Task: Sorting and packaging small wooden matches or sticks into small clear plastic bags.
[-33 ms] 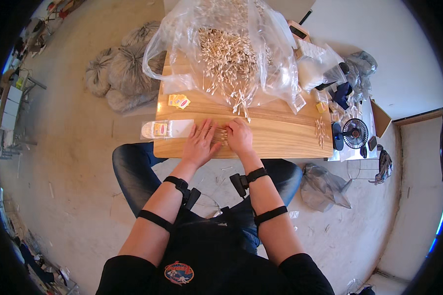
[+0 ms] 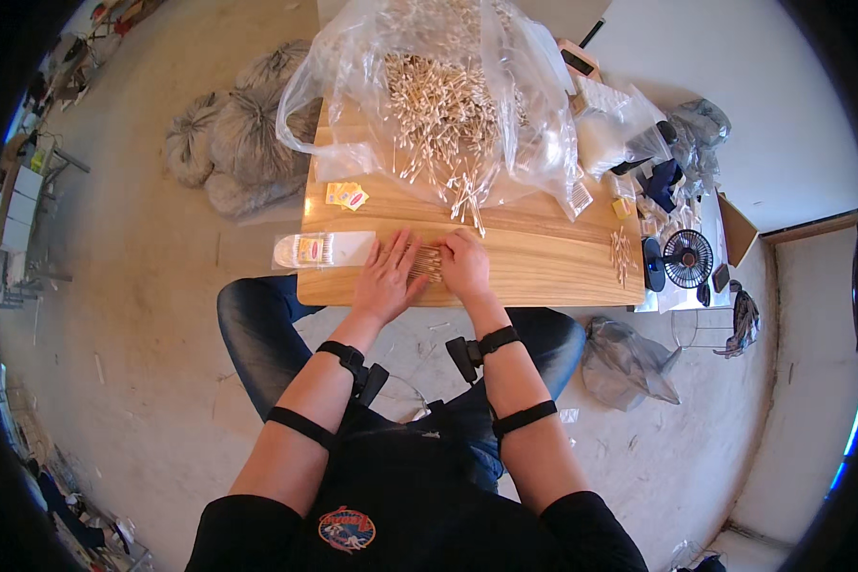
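A row of cotton swabs [image 2: 427,265] lies on the wooden table [image 2: 553,253] near its front edge, between my two hands. My left hand [image 2: 389,276] rests flat on their left part, fingers stretched out and slightly spread. At their right end is my right hand [image 2: 465,267], fingers curled together and touching the swabs; what is inside its grip is hidden. Left of my hands, a clear pack of cotton swabs [image 2: 305,251] with a yellow label lies flat, its pale empty sleeve end reaching towards my left fingers.
A large clear plastic bag [image 2: 534,124] with a heap of loose swabs [image 2: 443,110] covers the far side. Yellow cards [image 2: 347,195] lie at the left and scattered swabs [image 2: 623,255] at the right. A small black fan [image 2: 686,257] stands beyond the right edge. Grey sacks [image 2: 248,133] sit on the floor.
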Action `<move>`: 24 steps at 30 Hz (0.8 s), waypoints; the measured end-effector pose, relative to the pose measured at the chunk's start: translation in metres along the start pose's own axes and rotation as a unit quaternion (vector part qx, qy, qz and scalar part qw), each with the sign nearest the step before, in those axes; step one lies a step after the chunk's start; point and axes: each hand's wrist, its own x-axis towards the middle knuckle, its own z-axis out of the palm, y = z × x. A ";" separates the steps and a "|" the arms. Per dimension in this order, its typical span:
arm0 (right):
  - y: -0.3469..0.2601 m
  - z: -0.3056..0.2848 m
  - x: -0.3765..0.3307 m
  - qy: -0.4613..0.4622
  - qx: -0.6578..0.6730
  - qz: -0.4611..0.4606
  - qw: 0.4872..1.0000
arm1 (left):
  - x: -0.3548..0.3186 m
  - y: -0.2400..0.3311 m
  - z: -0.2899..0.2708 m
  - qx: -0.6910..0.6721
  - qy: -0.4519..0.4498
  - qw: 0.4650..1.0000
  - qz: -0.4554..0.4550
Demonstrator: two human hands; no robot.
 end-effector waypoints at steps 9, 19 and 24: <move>-0.026 0.002 -0.050 0.004 -0.109 -0.024 0.994 | 0.005 -0.002 0.006 0.022 0.029 0.999 0.019; -0.026 0.021 -0.035 -0.049 -0.185 -0.031 0.981 | 0.003 0.001 0.016 0.007 0.023 1.000 0.010; -0.026 0.022 -0.036 -0.049 -0.171 -0.025 0.984 | 0.003 0.002 0.015 0.020 0.002 1.000 -0.009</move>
